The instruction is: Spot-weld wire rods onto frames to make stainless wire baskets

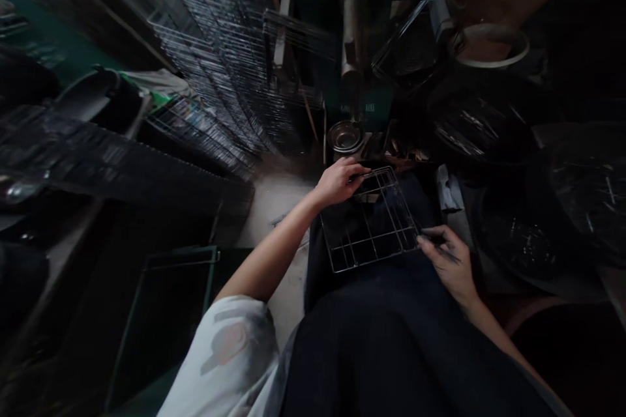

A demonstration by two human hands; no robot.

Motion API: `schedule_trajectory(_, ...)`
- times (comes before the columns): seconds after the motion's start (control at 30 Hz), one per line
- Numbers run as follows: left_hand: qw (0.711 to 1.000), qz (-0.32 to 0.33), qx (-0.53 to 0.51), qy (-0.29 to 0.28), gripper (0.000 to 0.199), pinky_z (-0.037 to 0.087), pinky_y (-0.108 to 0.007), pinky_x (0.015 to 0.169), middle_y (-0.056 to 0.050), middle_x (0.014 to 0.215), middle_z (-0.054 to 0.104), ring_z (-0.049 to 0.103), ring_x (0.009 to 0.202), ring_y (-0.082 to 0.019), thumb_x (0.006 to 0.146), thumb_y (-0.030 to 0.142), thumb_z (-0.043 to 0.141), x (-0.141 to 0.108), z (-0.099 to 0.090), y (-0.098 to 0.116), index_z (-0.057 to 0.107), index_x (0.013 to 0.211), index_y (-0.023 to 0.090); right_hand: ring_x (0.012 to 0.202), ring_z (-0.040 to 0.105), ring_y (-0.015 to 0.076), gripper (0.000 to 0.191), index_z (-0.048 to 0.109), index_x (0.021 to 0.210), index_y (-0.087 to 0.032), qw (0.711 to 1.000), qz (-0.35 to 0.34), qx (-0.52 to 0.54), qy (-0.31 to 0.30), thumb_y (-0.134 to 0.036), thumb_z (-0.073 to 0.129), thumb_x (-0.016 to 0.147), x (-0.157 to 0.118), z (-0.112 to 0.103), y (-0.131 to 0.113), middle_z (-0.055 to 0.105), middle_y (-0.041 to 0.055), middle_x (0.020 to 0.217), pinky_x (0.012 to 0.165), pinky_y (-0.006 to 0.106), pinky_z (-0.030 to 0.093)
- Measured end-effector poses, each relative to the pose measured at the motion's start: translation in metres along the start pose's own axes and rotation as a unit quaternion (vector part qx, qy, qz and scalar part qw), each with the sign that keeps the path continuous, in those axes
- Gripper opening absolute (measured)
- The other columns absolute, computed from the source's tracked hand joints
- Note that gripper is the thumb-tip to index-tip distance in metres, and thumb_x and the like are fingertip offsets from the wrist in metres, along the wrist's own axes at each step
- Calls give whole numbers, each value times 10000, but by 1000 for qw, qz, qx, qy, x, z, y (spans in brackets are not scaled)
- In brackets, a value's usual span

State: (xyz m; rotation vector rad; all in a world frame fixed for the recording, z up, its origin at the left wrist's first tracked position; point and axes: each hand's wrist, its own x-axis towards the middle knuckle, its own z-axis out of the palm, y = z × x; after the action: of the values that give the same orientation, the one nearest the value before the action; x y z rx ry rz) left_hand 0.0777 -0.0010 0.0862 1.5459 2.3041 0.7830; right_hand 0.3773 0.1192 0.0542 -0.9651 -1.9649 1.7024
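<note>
A rectangular frame of thin metal wires, a wire rack (pixel 374 238), is held tilted above my lap. My left hand (pixel 341 180) is closed on its far edge, near the top left corner. Thumb and fingers of my right hand (pixel 448 259) are pinched together at the rack's near right corner. A dark, slim shape lies along the right palm, too dim to identify. Dark cloth covers my legs under the rack.
Tall stacks of wire grids (pixel 220 58) stand at the far left. Ahead is a green machine with a small metal bowl (pixel 345 137) at its foot. Dark basins (pixel 525 241) with loose metal pieces sit on the right, below a pale-rimmed bucket (pixel 491 45).
</note>
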Motion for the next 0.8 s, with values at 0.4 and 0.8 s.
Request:
schedule_trajectory(0.4,854,-219,-342,-327,950,558,-341,777,-99,1108,727,706,925,-219,676,392,790,43,-10,-49,369,1512,232,631,569,153,340,675,916,-205,999,-6,18,-38,-494,783,773,3,-8,20,643,3,770,579,261,454)
schedule_trajectory(0.8,870,-158,-210,-417,1156,557,-409,877,-62,1152,703,648,1113,-292,582,489,833,50,-36,-17,246,1556,282,580,595,186,432,702,837,-197,995,10,-6,-98,-595,780,688,11,-22,26,650,27,709,500,262,479)
